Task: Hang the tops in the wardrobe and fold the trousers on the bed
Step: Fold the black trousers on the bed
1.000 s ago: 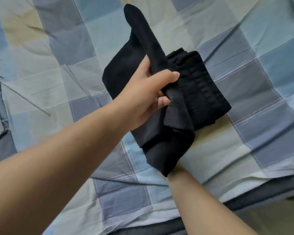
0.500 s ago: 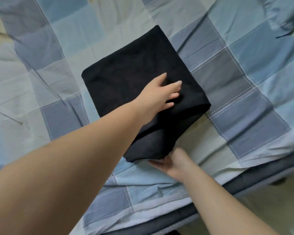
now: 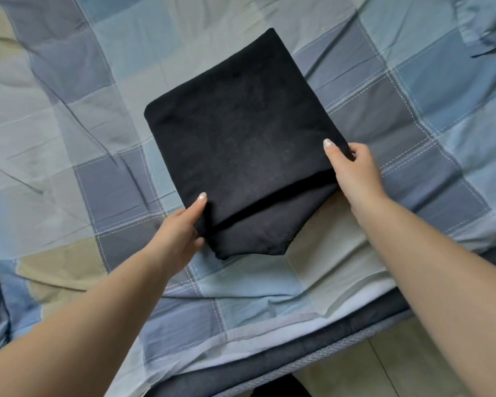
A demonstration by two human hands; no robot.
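Observation:
Black trousers (image 3: 241, 138) lie folded into a thick square on the bed, one corner pointing away from me. My left hand (image 3: 181, 230) grips the near left corner, thumb on top and fingers tucked under the fabric. My right hand (image 3: 352, 170) grips the right corner the same way, thumb on top. A lower layer of the fold sticks out at the near edge between my hands.
The bed (image 3: 98, 167) is covered by a creased checked quilt in blue, grey and beige. Its near edge (image 3: 298, 365) runs along the bottom right, with tiled floor (image 3: 398, 365) beyond. A blue cloth (image 3: 481, 21) lies at the top right corner.
The last flap was folded over and pressed flat by my left hand. Both hands have since moved to the two near corners of the folded trousers and taken hold.

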